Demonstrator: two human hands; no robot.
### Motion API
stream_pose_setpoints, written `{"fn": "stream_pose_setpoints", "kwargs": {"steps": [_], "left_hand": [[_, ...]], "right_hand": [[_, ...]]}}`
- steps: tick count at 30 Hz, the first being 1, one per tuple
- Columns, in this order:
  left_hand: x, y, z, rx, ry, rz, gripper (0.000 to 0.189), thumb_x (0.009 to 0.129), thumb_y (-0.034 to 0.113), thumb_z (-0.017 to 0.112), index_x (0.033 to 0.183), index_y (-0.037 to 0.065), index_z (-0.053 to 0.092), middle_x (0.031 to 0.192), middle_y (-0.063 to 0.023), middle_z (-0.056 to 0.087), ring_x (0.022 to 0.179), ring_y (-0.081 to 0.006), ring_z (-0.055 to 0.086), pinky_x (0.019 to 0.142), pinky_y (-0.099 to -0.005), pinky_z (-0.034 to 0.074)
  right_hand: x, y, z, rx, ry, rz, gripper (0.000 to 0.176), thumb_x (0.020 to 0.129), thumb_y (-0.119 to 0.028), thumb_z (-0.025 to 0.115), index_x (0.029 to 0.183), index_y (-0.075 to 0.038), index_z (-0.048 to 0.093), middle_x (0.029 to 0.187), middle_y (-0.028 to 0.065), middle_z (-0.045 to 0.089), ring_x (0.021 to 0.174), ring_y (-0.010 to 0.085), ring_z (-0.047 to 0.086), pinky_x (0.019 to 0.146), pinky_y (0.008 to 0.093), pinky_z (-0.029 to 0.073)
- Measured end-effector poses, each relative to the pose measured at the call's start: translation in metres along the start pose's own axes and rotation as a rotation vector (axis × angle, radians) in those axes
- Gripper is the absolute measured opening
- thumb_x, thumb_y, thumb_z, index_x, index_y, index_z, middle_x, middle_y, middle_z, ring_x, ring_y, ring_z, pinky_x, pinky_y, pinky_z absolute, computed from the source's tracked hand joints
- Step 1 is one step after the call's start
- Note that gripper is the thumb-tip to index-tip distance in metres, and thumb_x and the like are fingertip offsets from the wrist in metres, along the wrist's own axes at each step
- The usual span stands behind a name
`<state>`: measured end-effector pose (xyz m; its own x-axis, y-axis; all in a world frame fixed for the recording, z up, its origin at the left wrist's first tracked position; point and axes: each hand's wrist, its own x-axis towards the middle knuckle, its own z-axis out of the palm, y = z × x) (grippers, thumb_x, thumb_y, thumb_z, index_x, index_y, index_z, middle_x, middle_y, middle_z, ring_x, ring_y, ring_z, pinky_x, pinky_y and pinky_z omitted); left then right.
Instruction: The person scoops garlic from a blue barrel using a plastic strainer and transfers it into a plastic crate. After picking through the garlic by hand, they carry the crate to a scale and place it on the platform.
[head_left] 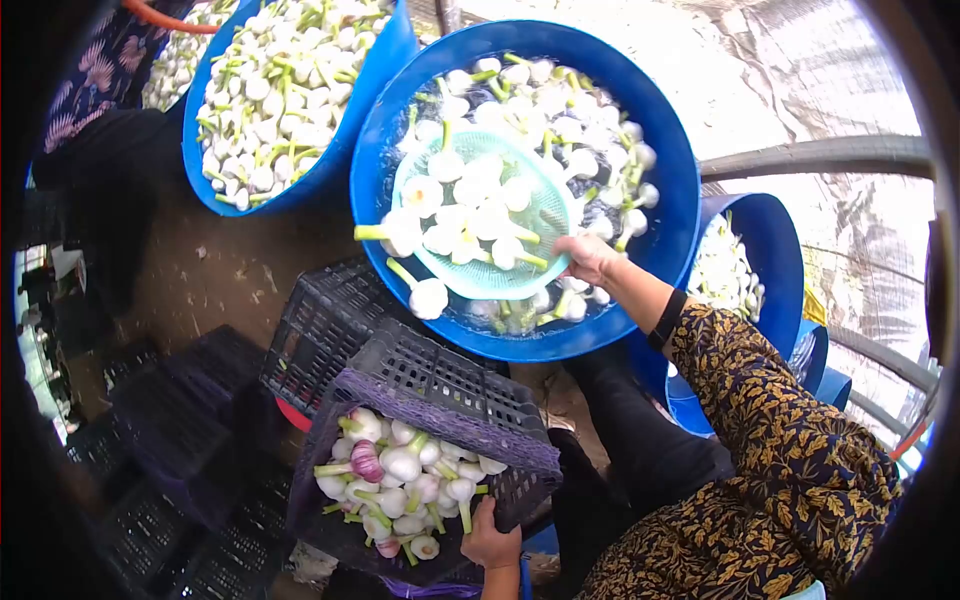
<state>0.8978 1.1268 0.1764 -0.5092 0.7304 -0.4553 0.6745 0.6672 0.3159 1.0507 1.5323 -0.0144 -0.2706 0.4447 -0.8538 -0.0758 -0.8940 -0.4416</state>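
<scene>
My right hand [590, 257], a dark band at the wrist, grips the rim of a pale green plastic colander [553, 203]. Several white garlic bulbs [480, 187] with cut green stems lie in it, some at its lower left rim. The colander is over a large round blue tub [690, 170] of water with garlic floating in it. Lower down, my left hand [491, 540] holds the near edge of a dark plastic crate [430, 375], tilted and edged with purple netting. White garlic bulbs and a purplish one [367, 461] lie inside the crate.
Another blue tub [397, 50] heaped with garlic stands at the upper left, beside a person in patterned clothing [95, 75]. A further blue tub [775, 240] with garlic is at the right. More dark crates [205, 390] stand at the lower left.
</scene>
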Motion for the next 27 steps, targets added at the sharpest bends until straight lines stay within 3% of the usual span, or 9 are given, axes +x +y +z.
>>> {"fn": "stream_pose_setpoints", "kwargs": {"steps": [3, 5, 9, 14, 17, 19, 23, 24, 27], "left_hand": [[0.002, 0.013, 0.003, 0.07, -0.038, -0.071, 0.036, 0.057, 0.019, 0.07, 0.093, 0.013, 0.067, 0.093, -0.0068, 0.068, 0.074, -0.0274, 0.066, 0.063, -0.0372, 0.052], [0.003, 0.022, 0.004, 0.001, -0.114, -0.114, 0.038, 0.058, 0.015, 0.071, 0.096, 0.01, 0.068, 0.088, -0.0105, 0.069, 0.075, -0.0308, 0.066, 0.069, -0.0396, 0.051], [0.008, 0.036, 0.016, 0.15, 0.065, -0.13, 0.031, 0.065, 0.022, 0.071, 0.094, 0.011, 0.068, 0.082, -0.0108, 0.068, 0.07, -0.0321, 0.064, 0.063, -0.0412, 0.05], [0.006, 0.014, 0.028, 0.197, 0.101, -0.112, 0.026, 0.07, 0.033, 0.069, 0.089, 0.014, 0.067, 0.076, -0.0108, 0.067, 0.065, -0.0329, 0.063, 0.056, -0.0431, 0.048], [0.0, 0.003, 0.023, 0.221, 0.079, -0.08, 0.026, 0.071, 0.035, 0.068, 0.089, 0.015, 0.067, 0.076, -0.0102, 0.067, 0.065, -0.0327, 0.063, 0.056, -0.0428, 0.048], [0.012, 0.024, 0.037, 0.213, 0.138, -0.182, 0.028, 0.074, 0.039, 0.065, 0.09, 0.016, 0.068, 0.075, -0.0094, 0.067, 0.066, -0.0322, 0.064, 0.056, -0.0429, 0.049], [0.018, 0.015, 0.035, 0.233, 0.004, -0.193, 0.034, 0.075, 0.046, 0.062, 0.096, 0.02, 0.067, 0.077, -0.0098, 0.068, 0.071, -0.0324, 0.065, 0.062, -0.0447, 0.05], [0.018, 0.008, 0.041, 0.206, -0.024, -0.197, 0.035, 0.076, 0.049, 0.06, 0.098, 0.022, 0.067, 0.08, -0.0111, 0.068, 0.075, -0.0328, 0.065, 0.066, -0.0442, 0.05], [0.026, 0.006, 0.05, 0.17, -0.081, -0.207, 0.035, 0.077, 0.05, 0.058, 0.097, 0.022, 0.067, 0.082, -0.0119, 0.068, 0.079, -0.0328, 0.065, 0.069, -0.043, 0.05]], "right_hand": [[-0.001, 0.011, -0.022, 0.113, -0.036, -0.087, 0.04, 0.077, 0.001, 0.052, 0.117, -0.002, 0.05, 0.104, 0.0129, 0.061, 0.087, 0.0252, 0.064, 0.069, 0.0432, 0.057], [-0.002, 0.014, -0.043, 0.08, 0.034, 0.024, 0.043, 0.078, 0.001, 0.051, 0.121, -0.003, 0.048, 0.107, 0.0136, 0.06, 0.092, 0.027, 0.063, 0.074, 0.0467, 0.056], [-0.059, -0.032, -0.063, -0.046, -0.03, -0.044, 0.06, 0.078, 0.0, 0.051, 0.135, -0.009, 0.039, 0.115, 0.0142, 0.056, 0.093, 0.0272, 0.063, 0.077, 0.0484, 0.054], [-0.122, -0.065, -0.094, -0.195, -0.068, -0.189, 0.066, 0.077, -0.001, 0.049, 0.14, -0.017, 0.035, 0.116, 0.0123, 0.057, 0.085, 0.0227, 0.065, 0.07, 0.0409, 0.057], [-0.198, -0.083, -0.084, -0.289, 0.084, -0.245, 0.054, 0.077, -0.001, 0.047, 0.131, 0.0, 0.041, 0.107, 0.0196, 0.059, 0.079, 0.0256, 0.065, 0.066, 0.039, 0.057], [-0.199, -0.111, -0.057, -0.377, -0.084, -0.356, 0.038, 0.078, -0.002, 0.051, 0.113, 0.012, 0.049, 0.106, 0.0226, 0.059, 0.087, 0.0301, 0.063, 0.082, 0.0428, 0.053], [-0.291, -0.07, 0.003, -0.453, -0.024, -0.515, 0.038, 0.079, -0.003, 0.051, 0.115, 0.007, 0.051, 0.102, 0.0159, 0.062, 0.085, 0.0228, 0.065, 0.078, 0.0345, 0.055], [-0.301, -0.063, 0.014, -0.51, -0.11, -0.481, 0.064, 0.076, 0.003, 0.044, 0.139, -0.006, 0.034, 0.129, 0.0204, 0.048, 0.106, 0.0251, 0.058, 0.093, 0.0362, 0.049], [-0.295, -0.04, 0.045, -0.527, -0.237, -0.525, 0.053, 0.077, 0.003, 0.045, 0.13, 0.001, 0.043, 0.12, 0.0205, 0.054, 0.091, 0.022, 0.064, 0.081, 0.033, 0.055]]}}
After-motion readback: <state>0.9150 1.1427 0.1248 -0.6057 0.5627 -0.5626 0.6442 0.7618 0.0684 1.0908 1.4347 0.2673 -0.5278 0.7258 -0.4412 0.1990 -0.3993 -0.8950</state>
